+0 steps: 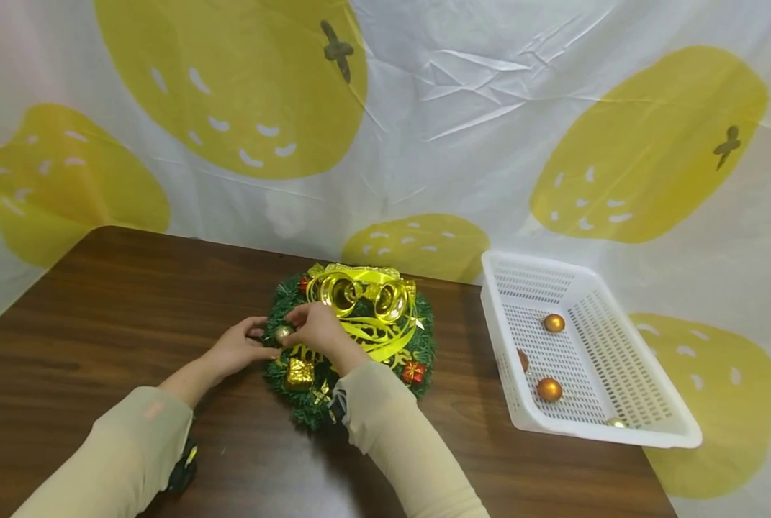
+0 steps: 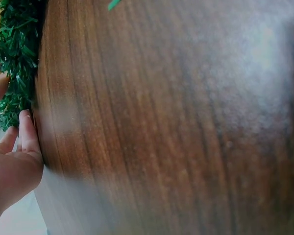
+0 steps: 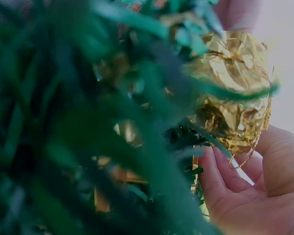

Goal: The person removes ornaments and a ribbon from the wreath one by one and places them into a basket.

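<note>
A green tinsel wreath lies on the table, trimmed with gold bells, yellow ribbon, a gold gift box and red gift boxes. My left hand holds the wreath's left edge, thumb and fingers spread around the tinsel. Reaching over the wreath, my right hand pinches a small pale gold bauble at that same left side. In the right wrist view, tinsel and the crinkled gold box hide the bauble; part of a hand shows behind them.
To the right stands a white perforated basket with orange baubles and a pale gold one in it. The brown wooden table meets a white curtain with yellow fruit prints at the back.
</note>
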Demonstrator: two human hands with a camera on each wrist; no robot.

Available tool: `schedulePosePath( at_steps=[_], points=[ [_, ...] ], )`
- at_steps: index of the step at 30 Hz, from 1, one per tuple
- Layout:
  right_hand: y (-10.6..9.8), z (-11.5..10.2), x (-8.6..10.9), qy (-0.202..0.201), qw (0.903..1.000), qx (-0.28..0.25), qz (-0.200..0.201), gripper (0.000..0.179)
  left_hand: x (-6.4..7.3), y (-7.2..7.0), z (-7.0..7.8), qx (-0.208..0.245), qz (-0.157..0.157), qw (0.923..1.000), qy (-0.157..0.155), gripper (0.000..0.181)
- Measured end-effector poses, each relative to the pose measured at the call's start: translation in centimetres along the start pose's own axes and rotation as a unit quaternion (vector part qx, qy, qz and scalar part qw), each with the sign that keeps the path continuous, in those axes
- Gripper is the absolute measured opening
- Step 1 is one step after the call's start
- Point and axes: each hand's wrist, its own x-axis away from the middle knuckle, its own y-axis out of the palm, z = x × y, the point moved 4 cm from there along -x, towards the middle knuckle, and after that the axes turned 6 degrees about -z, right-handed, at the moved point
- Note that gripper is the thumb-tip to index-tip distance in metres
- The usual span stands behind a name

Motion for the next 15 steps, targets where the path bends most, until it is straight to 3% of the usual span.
schedulePosePath(
  at_steps=[9,15],
  points=[
    [0.02,-0.40,-0.01,0.002,0.9994,0.034,-0.001,0.028,-0.11,0.07,0.03,0.003,-0.001,1.0000,0.001,0.081],
    [-0.42,-0.07,0.12,-0.001,0.9999,-0.016,-0.003,0.023,-0.07,0.02,-0.08,0.006,-0.005,1.0000,-0.005,0.081]
  ],
)
